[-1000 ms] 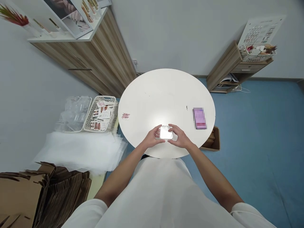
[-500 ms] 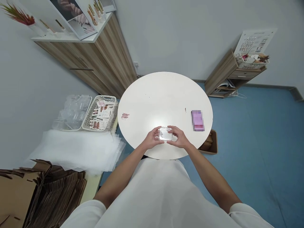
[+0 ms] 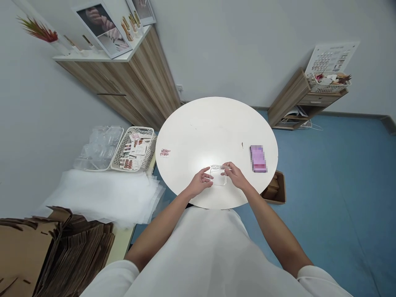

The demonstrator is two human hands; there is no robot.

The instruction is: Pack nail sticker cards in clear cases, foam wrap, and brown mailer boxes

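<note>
A small clear plastic box (image 3: 218,180) is between my two hands, over the near part of a white oval table (image 3: 198,117). My left hand (image 3: 199,182) grips its left side, with the fingers bent over that edge and the thumb lower down. At the upper right corner, my right hand (image 3: 236,175) pinches the box's far edge, where a clear rim, seemingly its lid, stands raised. Apart from both hands, a card of small reddish press-on nails (image 3: 165,153) lies at the table's left side. On the right lies a purple, blurred-out packet (image 3: 258,159).
Left of the table stand a white basket of printed cards (image 3: 133,149) and a basket of clear plastic boxes (image 3: 103,144). Nearer are translucent sheets (image 3: 108,194) and folded cardboard (image 3: 74,251). An open carton (image 3: 280,187) sits on the floor at right.
The clear box, flat-looking and reflective before, now appears opened along its far edge. My right hand has shifted slightly up and right with that edge. The whole view has tilted a little.
</note>
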